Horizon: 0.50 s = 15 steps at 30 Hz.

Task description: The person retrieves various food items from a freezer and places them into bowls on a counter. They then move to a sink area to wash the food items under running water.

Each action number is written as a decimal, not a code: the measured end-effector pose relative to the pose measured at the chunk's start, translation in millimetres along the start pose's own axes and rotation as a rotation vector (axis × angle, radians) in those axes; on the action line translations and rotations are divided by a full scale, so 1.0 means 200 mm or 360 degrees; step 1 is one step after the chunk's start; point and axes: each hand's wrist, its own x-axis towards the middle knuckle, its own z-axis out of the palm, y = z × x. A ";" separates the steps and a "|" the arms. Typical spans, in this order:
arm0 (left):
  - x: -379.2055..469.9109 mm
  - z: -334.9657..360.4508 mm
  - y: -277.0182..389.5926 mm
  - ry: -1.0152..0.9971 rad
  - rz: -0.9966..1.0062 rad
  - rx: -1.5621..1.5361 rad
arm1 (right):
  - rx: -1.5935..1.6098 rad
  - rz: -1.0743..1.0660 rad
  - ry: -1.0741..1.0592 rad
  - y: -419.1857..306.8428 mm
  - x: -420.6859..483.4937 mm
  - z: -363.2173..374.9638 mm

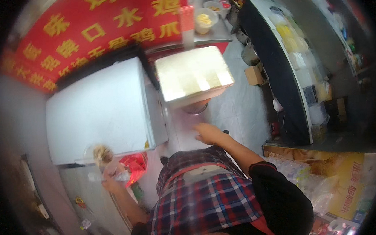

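Note:
My left hand point(110, 180), blurred, grips a clear plastic container point(88, 153) with pale brown food point(103, 154) in it. The container overlaps the near left edge of a white chest freezer point(100, 106). Beside this hand lies a red plastic bag point(135, 167) with a printed surface. My right hand point(209, 133) hangs in front of my plaid apron point(202, 200), thumb and fingers a little apart, with nothing seen in it. Ahead of it a pale foam box point(193, 73) rests on a support that is mostly hidden; a round metal rim point(196, 110) shows beneath.
A red sign point(105, 29) with yellow writing spans the far left. Food tubs point(205, 19) stand on a far counter. A dark-sided counter point(274, 80) with bagged goods point(291, 40) runs along my right. An open carton point(340, 179) of plastic packs sits near right on the tiled floor's side.

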 end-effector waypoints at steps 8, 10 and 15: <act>-1.31 1.61 0.14 -0.1150 0.0058 0.0329 | 0.0358 0.0612 -0.0106 0.91 -0.61 -0.40; -1.57 1.84 0.08 -0.1320 -0.0051 0.0242 | 0.0305 0.0794 -0.0067 1.13 -0.76 -0.51; -2.12 2.39 0.02 -0.1598 -0.0260 0.0328 | 0.0634 0.0884 0.0116 1.75 -0.95 -0.76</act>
